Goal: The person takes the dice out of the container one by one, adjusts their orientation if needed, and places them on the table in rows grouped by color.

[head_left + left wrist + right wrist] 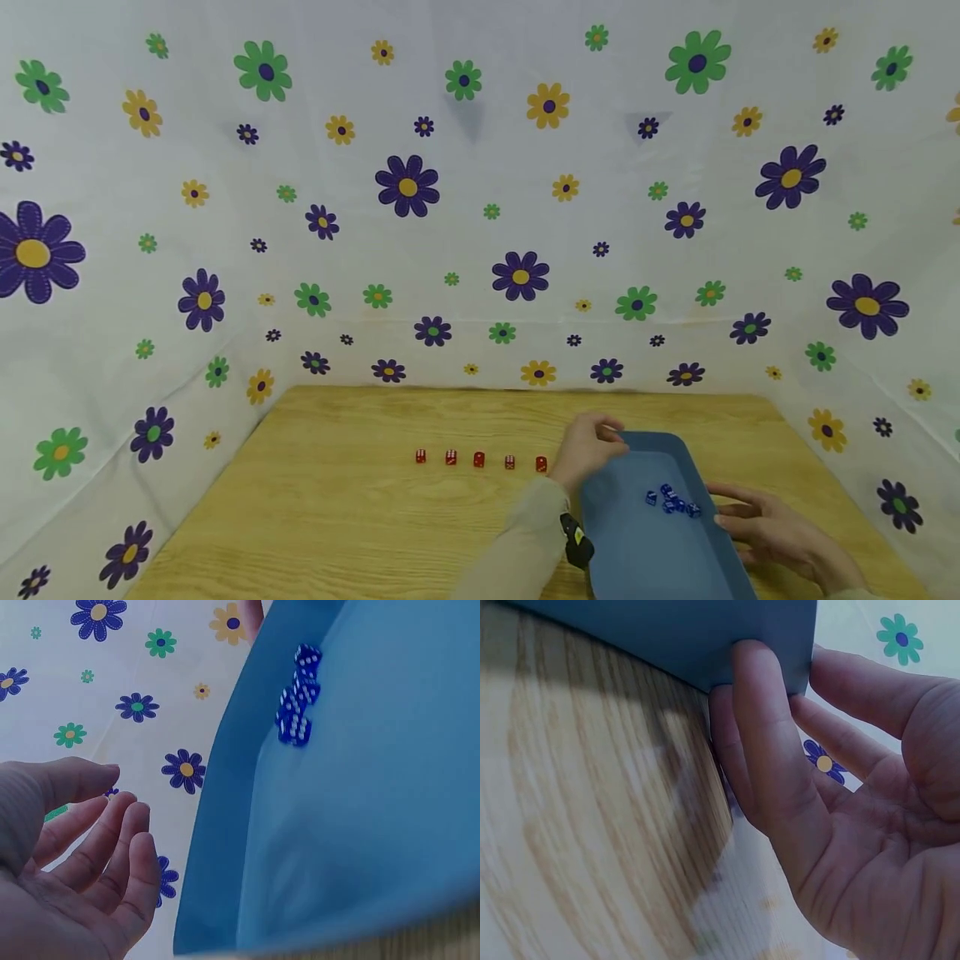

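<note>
A blue rectangular tray [660, 567] rests on the table at the right, with several blue dice [670, 500] clustered on its floor toward the right side. My left hand [590, 450] is over the tray's far left corner. Its fingers hang loosely curved and hold nothing; the left wrist view shows this hand [90, 862] apart from the tray wall. Against the tray's right outer side, my right hand [776, 533] touches the wall with its fingertips. In the right wrist view its fingers [769, 727] lie fairly straight along that wall.
Several red dice [479, 459] stand in a spaced row on the wooden table [322, 517], left of the tray. White cloth with printed flowers [480, 225] encloses the table's back and both sides. A black strap device [576, 542] sits on the left wrist.
</note>
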The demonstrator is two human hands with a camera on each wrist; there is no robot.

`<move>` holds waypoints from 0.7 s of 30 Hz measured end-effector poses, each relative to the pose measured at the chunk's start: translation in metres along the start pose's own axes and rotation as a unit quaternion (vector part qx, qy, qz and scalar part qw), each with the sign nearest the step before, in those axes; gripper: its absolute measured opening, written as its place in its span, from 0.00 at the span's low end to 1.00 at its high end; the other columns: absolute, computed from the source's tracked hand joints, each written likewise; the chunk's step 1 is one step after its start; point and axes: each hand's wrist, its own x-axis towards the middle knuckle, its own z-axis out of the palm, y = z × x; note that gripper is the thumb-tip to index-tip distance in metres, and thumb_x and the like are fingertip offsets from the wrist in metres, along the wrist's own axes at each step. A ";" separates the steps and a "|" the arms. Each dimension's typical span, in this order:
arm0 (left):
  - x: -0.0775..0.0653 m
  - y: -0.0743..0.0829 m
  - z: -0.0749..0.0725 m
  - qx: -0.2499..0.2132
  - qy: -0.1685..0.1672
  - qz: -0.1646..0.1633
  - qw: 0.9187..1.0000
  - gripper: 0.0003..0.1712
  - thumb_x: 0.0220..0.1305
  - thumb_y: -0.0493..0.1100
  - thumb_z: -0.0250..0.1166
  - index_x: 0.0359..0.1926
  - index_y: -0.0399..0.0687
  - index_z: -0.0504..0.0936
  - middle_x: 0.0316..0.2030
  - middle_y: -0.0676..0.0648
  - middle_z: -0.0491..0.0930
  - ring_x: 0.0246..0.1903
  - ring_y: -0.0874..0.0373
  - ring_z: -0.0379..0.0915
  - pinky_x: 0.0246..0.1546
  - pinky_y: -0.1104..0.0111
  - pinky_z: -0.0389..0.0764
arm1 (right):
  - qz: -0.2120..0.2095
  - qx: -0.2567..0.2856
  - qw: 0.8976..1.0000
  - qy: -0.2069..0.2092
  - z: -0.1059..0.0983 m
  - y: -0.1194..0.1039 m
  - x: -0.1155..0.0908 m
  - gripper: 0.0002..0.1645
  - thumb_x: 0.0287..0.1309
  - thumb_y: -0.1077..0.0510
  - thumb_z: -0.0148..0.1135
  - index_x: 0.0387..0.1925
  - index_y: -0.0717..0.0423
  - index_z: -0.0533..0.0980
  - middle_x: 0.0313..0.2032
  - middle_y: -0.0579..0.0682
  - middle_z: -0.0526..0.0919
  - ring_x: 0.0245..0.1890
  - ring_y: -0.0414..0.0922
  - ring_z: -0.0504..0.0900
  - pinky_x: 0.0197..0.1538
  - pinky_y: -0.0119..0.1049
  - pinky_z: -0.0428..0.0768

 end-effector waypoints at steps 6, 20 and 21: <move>-0.001 0.003 0.019 -0.046 0.013 -0.033 0.998 0.15 0.55 0.34 0.72 0.45 0.44 0.84 0.28 0.52 0.83 0.28 0.63 0.76 0.32 0.68 0.77 | -0.004 -0.017 1.000 0.013 0.003 -0.001 0.000 0.44 0.65 0.56 0.62 0.74 0.62 0.51 0.58 0.65 0.76 0.46 0.50 0.83 0.47 0.49 0.83; -0.007 -0.011 0.045 0.035 -0.026 -0.077 0.996 0.24 0.47 0.32 0.77 0.48 0.48 0.83 0.33 0.52 0.84 0.31 0.60 0.77 0.36 0.63 0.80 | -0.010 0.000 1.000 -0.011 0.001 -0.002 0.000 0.45 0.66 0.57 0.60 0.75 0.64 0.49 0.57 0.61 0.77 0.47 0.50 0.83 0.48 0.50 0.83; -0.007 -0.012 0.046 0.037 -0.032 -0.078 0.996 0.26 0.46 0.32 0.77 0.48 0.49 0.82 0.34 0.52 0.85 0.32 0.60 0.78 0.37 0.62 0.80 | -0.010 0.001 1.000 -0.012 0.000 -0.002 0.000 0.45 0.66 0.57 0.60 0.75 0.64 0.49 0.57 0.62 0.77 0.48 0.50 0.83 0.48 0.50 0.82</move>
